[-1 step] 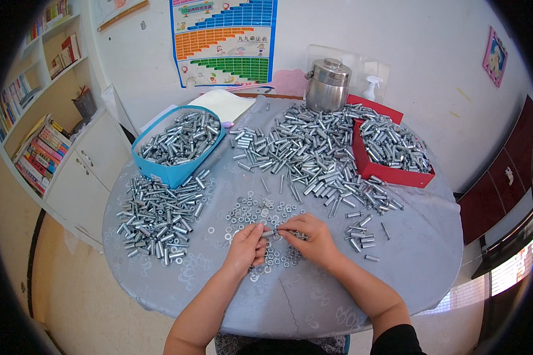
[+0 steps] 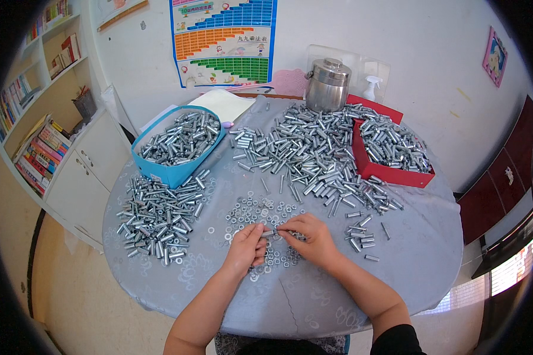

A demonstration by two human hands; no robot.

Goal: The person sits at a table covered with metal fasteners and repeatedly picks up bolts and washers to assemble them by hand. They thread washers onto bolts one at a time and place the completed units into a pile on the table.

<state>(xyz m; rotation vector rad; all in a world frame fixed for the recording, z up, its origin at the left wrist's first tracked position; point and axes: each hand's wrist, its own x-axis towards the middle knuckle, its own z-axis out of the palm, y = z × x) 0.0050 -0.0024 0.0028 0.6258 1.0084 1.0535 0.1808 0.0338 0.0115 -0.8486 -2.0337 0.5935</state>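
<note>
Between my two hands lies a silver metal expansion bolt point(image 2: 269, 234), held roughly level above the table. The fingers and thumb of my left hand point(image 2: 246, 244) are closed on its left end. At its right end my right hand point(image 2: 308, 236) pinches with thumb and forefinger; whether a nut or washer is in that pinch is too small to tell. Loose nuts and washers point(image 2: 249, 212) lie scattered under and beyond both hands. A few finished-looking metal sleeves point(image 2: 361, 239) rest to the right of my right hand.
A blue bin point(image 2: 173, 174) full of bolts stands back left, with a bolt pile point(image 2: 157, 216) before it. Another large pile point(image 2: 314, 142) spreads toward a filled red box point(image 2: 400, 176). Behind are a steel pot point(image 2: 328, 89) and a spray bottle point(image 2: 371, 89). Grey cloth point(image 2: 349, 296) covers the round table.
</note>
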